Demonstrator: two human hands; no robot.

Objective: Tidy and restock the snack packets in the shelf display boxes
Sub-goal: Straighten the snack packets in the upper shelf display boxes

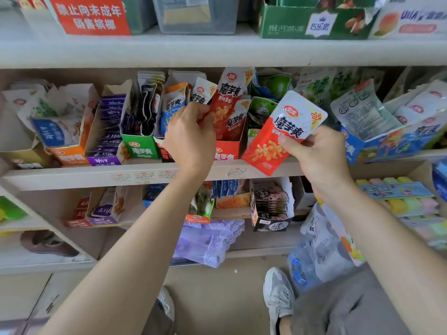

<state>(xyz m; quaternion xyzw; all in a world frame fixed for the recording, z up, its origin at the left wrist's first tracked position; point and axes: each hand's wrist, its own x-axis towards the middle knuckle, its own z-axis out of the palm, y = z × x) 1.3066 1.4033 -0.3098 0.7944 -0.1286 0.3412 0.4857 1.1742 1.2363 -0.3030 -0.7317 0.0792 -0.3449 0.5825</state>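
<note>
The right grip (319,153) is pinching a red-and-white snack packet (285,131) by one edge, holding it tilted just above and left of itself, while the left grip (189,139) is curling its fingers round the standing packets (229,100) in the red display box (227,151) just beyond it. That box is looking crammed and crooked, so the new packet is probably risking a jam against bent tops, or a neighbour toppling off the shelf (72,177), if the left grip is opening too narrow a gap
</note>
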